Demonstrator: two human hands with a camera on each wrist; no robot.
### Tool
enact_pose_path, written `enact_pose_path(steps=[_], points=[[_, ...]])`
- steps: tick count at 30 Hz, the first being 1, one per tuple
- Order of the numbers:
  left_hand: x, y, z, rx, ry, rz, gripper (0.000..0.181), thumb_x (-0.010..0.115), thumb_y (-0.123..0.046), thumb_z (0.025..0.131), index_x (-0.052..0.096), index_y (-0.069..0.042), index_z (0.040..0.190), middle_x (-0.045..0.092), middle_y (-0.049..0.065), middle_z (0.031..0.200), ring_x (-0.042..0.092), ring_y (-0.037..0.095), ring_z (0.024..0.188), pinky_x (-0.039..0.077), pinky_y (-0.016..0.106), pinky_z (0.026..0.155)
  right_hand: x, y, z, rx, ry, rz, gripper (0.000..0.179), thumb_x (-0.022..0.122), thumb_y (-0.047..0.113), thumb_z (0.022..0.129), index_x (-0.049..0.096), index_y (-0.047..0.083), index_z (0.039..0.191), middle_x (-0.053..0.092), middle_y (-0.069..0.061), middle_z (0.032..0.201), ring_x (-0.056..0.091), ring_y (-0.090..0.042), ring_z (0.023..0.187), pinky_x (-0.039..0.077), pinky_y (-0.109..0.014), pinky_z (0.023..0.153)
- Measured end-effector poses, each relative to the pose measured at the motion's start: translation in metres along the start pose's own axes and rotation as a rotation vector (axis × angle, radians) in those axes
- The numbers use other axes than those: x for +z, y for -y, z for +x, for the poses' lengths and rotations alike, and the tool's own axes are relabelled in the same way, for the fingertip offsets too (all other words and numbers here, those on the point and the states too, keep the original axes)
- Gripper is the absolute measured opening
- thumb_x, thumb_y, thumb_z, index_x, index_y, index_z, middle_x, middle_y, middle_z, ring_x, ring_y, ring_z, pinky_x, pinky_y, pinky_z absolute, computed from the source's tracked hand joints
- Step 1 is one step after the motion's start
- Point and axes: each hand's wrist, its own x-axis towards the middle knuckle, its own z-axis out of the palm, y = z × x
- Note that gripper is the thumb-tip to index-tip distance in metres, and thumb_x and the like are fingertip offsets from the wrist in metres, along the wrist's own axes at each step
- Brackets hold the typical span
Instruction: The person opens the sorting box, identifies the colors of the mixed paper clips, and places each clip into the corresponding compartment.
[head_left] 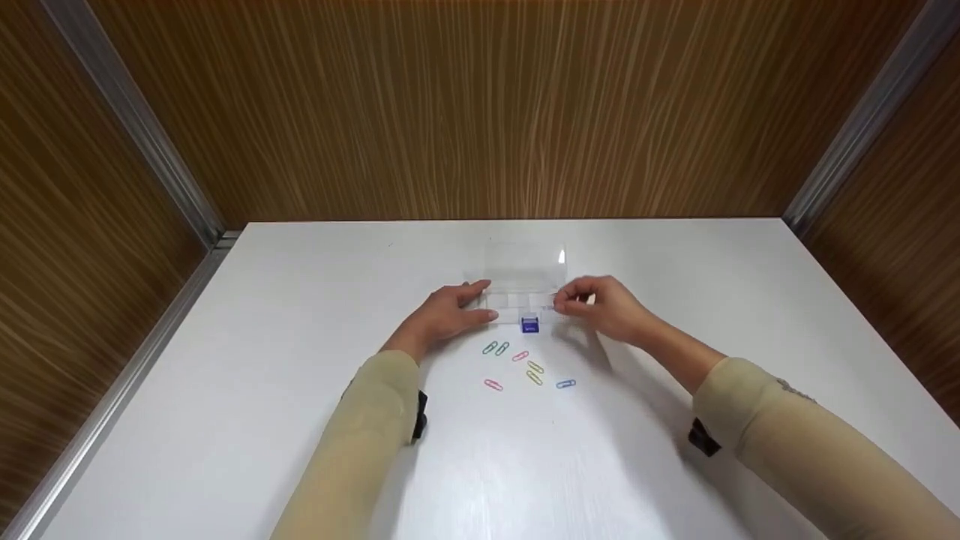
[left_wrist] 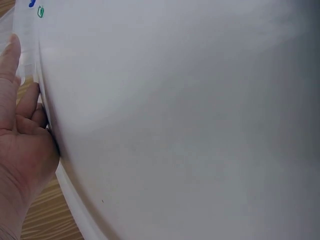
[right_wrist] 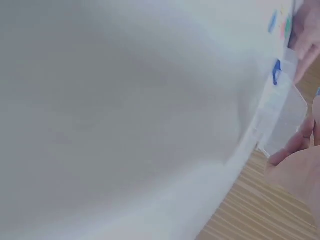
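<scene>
A clear plastic box (head_left: pixel 512 300) with its transparent lid (head_left: pixel 523 259) raised stands near the middle of the table, a dark blue latch or tab (head_left: pixel 530 325) on its front. At the box's left end, my left hand (head_left: pixel 448 310) holds it between thumb and forefinger. By the right end is my right hand (head_left: pixel 600 304), thumb and forefinger pinched together. Something small and blue, which looks like a paper clip (right_wrist: pixel 318 92), shows at these fingertips in the right wrist view, mostly hidden. The left wrist view catches my left hand (left_wrist: pixel 22 130) at its edge.
Several loose paper clips lie in front of the box: green (head_left: pixel 502 349), pink (head_left: pixel 493 385), yellow (head_left: pixel 534 378) and blue (head_left: pixel 566 383). Behind the white table (head_left: pixel 225 420) rises a wood-grain panel (head_left: pixel 480 112), with similar panels at both sides.
</scene>
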Motion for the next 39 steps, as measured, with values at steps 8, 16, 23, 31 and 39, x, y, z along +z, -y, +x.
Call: enact_pose_path(steps=[8, 16, 23, 31, 39], points=[[0.0, 0.002, -0.001, 0.024, 0.002, 0.014, 0.072, 0.076, -0.052, 0.097, 0.045, -0.042, 0.161, 0.034, -0.003, 0.171, 0.021, 0.024, 0.162, 0.016, 0.046, 0.13, 0.003, 0.005, 0.035, 0.082, -0.062, 0.004, 0.014, 0.071, 0.016, 0.104, 0.076, 0.007, 0.112, 0.067, -0.008, 0.103, 0.053, -0.025, 0.099, 0.047, -0.029, 0.079], [0.002, 0.001, -0.004, 0.019, 0.009, 0.008, 0.072, 0.075, -0.054, 0.096, 0.045, -0.043, 0.161, 0.035, -0.002, 0.171, 0.021, 0.024, 0.162, 0.016, 0.048, 0.13, 0.011, -0.002, 0.049, 0.121, -0.087, 0.001, 0.013, 0.07, 0.016, 0.105, 0.076, 0.006, 0.112, 0.066, -0.007, 0.102, 0.054, -0.022, 0.094, 0.048, -0.028, 0.076], [0.003, 0.001, -0.002, 0.033, 0.009, -0.011, 0.072, 0.076, -0.052, 0.096, 0.047, -0.041, 0.16, 0.037, -0.003, 0.17, 0.022, 0.022, 0.161, 0.017, 0.045, 0.13, 0.013, -0.008, 0.05, 0.117, -0.115, -0.001, 0.014, 0.071, 0.014, 0.104, 0.077, 0.003, 0.111, 0.066, -0.007, 0.098, 0.056, -0.021, 0.09, 0.048, -0.027, 0.074], [0.004, -0.002, -0.002, 0.023, 0.007, 0.002, 0.071, 0.075, -0.053, 0.096, 0.046, -0.043, 0.16, 0.035, -0.002, 0.171, 0.021, 0.025, 0.161, 0.016, 0.048, 0.13, 0.006, -0.011, 0.046, 0.127, -0.102, 0.023, 0.024, 0.069, 0.014, 0.105, 0.074, 0.001, 0.125, 0.068, -0.009, 0.109, 0.056, -0.024, 0.099, 0.049, -0.029, 0.08], [0.004, -0.002, 0.003, 0.042, 0.018, 0.007, 0.072, 0.075, -0.053, 0.096, 0.045, -0.042, 0.161, 0.034, -0.003, 0.171, 0.021, 0.024, 0.161, 0.015, 0.046, 0.13, -0.01, -0.009, 0.026, 0.059, -0.101, 0.006, 0.024, 0.072, 0.016, 0.104, 0.075, 0.002, 0.123, 0.07, -0.008, 0.109, 0.055, -0.025, 0.101, 0.047, -0.032, 0.081]])
